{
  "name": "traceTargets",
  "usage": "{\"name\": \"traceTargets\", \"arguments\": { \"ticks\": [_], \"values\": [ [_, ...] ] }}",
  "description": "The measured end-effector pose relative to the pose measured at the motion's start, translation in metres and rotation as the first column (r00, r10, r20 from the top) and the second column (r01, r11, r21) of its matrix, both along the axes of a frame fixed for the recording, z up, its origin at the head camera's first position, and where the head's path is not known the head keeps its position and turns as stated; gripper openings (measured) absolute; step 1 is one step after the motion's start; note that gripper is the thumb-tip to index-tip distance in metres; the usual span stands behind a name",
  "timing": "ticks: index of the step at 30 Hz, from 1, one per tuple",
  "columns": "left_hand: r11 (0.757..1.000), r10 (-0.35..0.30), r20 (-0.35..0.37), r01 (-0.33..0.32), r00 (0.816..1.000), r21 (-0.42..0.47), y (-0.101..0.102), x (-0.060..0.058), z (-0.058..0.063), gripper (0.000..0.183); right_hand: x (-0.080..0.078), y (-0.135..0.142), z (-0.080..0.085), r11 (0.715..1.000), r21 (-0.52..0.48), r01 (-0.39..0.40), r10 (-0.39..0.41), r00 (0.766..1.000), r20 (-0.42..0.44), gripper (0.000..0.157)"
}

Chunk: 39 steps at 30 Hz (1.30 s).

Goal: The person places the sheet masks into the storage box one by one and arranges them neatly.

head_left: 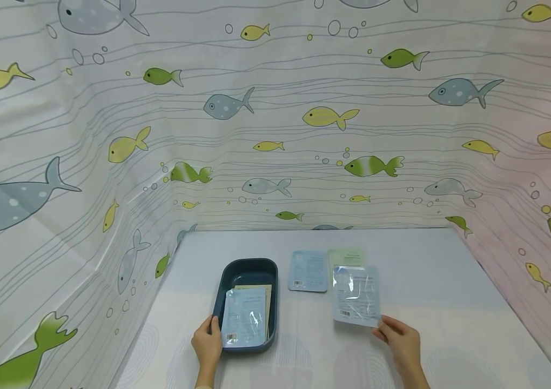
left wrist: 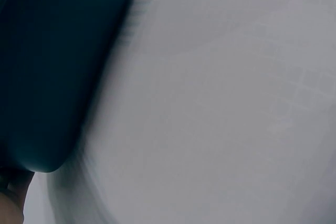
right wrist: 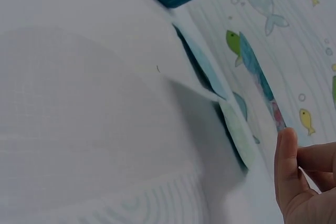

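Note:
My left hand (head_left: pixel 207 346) grips the left rim of a dark blue plastic bin (head_left: pixel 274 302), thumb at its edge. Inside the bin lies a light blue sachet (head_left: pixel 245 319) with a barcode, over a pale yellow sachet (head_left: pixel 268 302). My right hand (head_left: pixel 401 343) pinches another light blue sachet (head_left: pixel 356 297) by its lower right corner. The right wrist view has this held sachet (right wrist: pixel 257 74) edge-on, raised over the table, between thumb and fingers. In the left wrist view the bin's side (left wrist: pixel 52 72) fills the upper left, with part of the hand (left wrist: pixel 13 198) below it.
Behind the held sachet, a pale green sachet (head_left: pixel 345 256) lies on the table, partly covered in the head view. A light blue sachet (head_left: pixel 308 270) lies to its left. Fish-printed sheeting (head_left: pixel 295 146) surrounds the pale patterned table (head_left: pixel 304 351) at the back and both sides.

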<state>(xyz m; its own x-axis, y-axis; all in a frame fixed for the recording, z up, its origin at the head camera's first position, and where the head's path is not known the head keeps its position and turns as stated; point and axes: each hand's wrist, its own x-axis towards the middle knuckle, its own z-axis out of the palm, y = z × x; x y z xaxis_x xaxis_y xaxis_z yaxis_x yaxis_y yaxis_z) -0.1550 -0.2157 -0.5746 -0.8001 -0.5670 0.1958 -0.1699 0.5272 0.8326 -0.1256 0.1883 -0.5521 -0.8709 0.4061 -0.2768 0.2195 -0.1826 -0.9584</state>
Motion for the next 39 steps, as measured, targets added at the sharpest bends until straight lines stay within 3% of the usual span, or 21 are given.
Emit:
{"name": "traceTargets", "arguments": {
  "ticks": [22, 39],
  "values": [
    [1.000, -0.004, 0.007, 0.004, 1.000, 0.031, 0.000, 0.001, 0.001, 0.028, -0.012, -0.044, 0.011, 0.994, 0.012, -0.108, 0.108, 0.994, -0.005, 0.031],
    [0.999, -0.005, 0.026, 0.004, 1.000, 0.035, -0.001, 0.000, 0.001, 0.029, -0.020, -0.086, 0.015, 0.980, 0.018, -0.197, 0.198, 0.977, -0.085, 0.027]
  ]
}}
